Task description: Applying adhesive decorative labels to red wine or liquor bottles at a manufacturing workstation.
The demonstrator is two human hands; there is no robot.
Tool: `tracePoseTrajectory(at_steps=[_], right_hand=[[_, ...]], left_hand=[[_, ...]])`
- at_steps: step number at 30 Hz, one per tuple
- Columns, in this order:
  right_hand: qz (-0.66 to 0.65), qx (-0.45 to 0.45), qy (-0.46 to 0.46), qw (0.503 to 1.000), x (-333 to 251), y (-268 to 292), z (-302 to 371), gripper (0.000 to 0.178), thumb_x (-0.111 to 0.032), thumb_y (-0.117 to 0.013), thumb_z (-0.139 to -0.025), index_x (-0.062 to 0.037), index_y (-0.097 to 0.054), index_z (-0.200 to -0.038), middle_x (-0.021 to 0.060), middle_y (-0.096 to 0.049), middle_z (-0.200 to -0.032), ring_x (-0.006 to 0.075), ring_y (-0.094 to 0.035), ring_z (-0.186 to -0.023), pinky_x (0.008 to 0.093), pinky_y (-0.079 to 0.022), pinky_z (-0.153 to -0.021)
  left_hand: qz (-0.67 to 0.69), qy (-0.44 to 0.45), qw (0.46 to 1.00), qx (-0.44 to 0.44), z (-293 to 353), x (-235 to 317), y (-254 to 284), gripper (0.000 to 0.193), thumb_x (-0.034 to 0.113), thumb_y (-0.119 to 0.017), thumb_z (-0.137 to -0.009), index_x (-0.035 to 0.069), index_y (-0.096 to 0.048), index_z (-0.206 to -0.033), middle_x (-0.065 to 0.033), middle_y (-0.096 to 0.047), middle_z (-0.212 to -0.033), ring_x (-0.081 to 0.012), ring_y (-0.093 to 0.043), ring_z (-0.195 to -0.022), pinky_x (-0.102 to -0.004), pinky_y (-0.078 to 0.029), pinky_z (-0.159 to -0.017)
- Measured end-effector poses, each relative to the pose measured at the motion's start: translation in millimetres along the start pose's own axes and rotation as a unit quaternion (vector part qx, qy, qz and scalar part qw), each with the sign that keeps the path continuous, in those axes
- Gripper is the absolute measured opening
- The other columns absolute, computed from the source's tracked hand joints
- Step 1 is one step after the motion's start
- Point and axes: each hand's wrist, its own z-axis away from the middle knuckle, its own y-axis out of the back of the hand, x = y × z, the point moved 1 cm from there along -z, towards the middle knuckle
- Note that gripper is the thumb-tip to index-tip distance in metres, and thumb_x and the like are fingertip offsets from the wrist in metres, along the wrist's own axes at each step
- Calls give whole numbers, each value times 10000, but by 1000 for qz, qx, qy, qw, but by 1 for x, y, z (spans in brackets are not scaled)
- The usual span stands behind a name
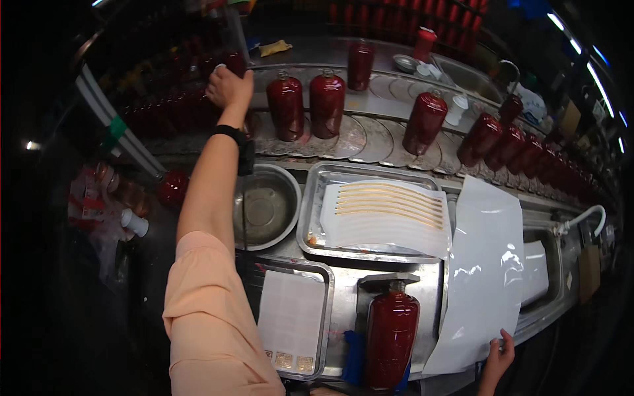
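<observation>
My left hand (230, 90), a black band at its wrist, reaches over the conveyor at the far left. Its fingers are curled; what they close on is hidden. Dark red glass bottles (285, 107) stand on the conveyor just right of that hand. At the lower right, my right hand (498, 362) is beside the lower edge of a large glossy white sheet (485, 257), thumb and finger apart. One dark red bottle (392, 336) rests on a dark stand with blue cloth, near the counter's front.
A steel tray (310, 228) carries a white sheet with gold strips (389, 206). Nearer, another tray (328, 310) holds a pale sheet with gold squares. A metal bowl (265, 206) is left of the trays. The sink (558, 277) and white faucet (598, 214) are at right.
</observation>
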Motion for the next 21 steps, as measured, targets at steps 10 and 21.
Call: tracePoseTrajectory(at_steps=[10,21], right_hand=[[131,284,-200,929,131,111,14,351,-293,-641,-900,27,-594,-1036,92,-614,-964,169,-559,-912,288,-438,-824],[-208,45,-414,885,50,61,24,293,-312,-652,-887,-33,-595,-953,51,-614,-767,136,-566,-571,286,-447,-507]], left_hand=[[-7,-65,996,-54,-14,-35,-75,427,463,-397,-955,187,-542,-1247,-138,-647,-1176,-395,-609,-1061,-518,-471,-884],[18,-130,988,-79,4,1,-59,567,509,-489,-924,62,-530,-1270,-208,-574,-1270,-398,-547,-1163,-463,-412,-996]])
